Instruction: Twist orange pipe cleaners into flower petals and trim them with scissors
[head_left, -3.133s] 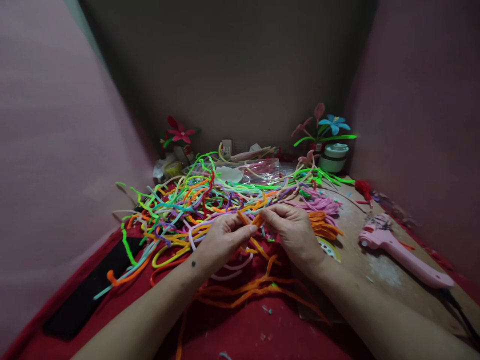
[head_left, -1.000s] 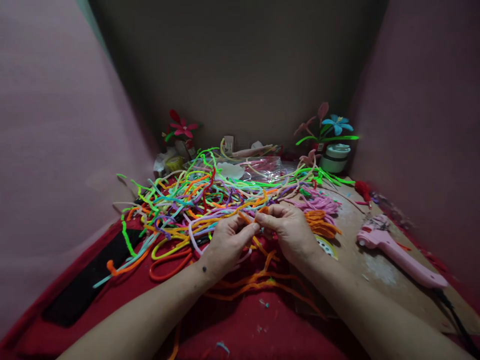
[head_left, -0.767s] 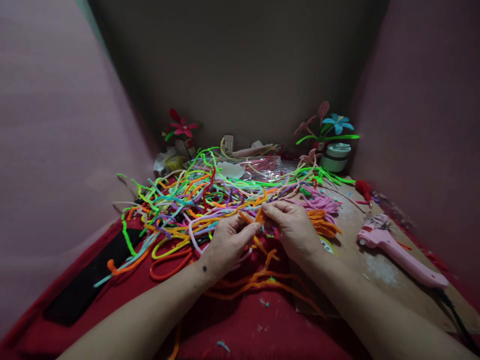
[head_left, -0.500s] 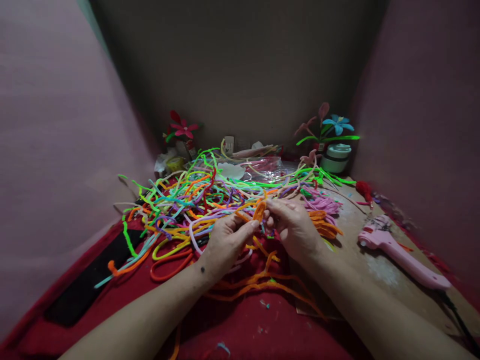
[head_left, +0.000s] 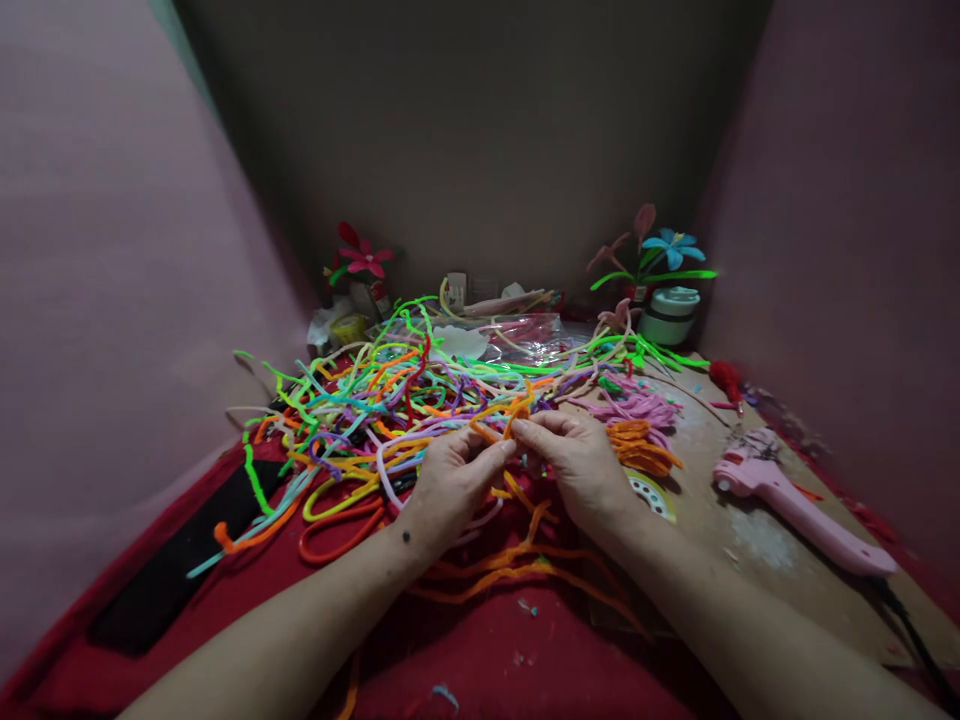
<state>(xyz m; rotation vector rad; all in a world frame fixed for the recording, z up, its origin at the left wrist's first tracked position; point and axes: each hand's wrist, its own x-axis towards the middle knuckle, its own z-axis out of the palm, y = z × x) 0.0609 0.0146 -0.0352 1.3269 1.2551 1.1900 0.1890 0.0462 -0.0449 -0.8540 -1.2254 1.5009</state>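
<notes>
Now that the right hand (head_left: 574, 460) has closed in, both pinch one orange piece (head_left: 511, 428)

Across the red-covered surface (head_left: 570, 660), the heap of coloured strips (head_left: 352, 405) lies as it did half a second ago, and the pink glue gun (head_left: 802, 512) stays on the board (head_left: 697, 445) at right. Only the centre differs: the right hand has dipped toward the left hand (head_left: 450, 480), baring the perforated spool (head_left: 651, 495) beside its wrist. Each is narrowed to a thumb-and-finger grip on the orange piece, between them before the heap; its loop, plainer then, is partly covered. That suggests fine fingertip work.
</notes>
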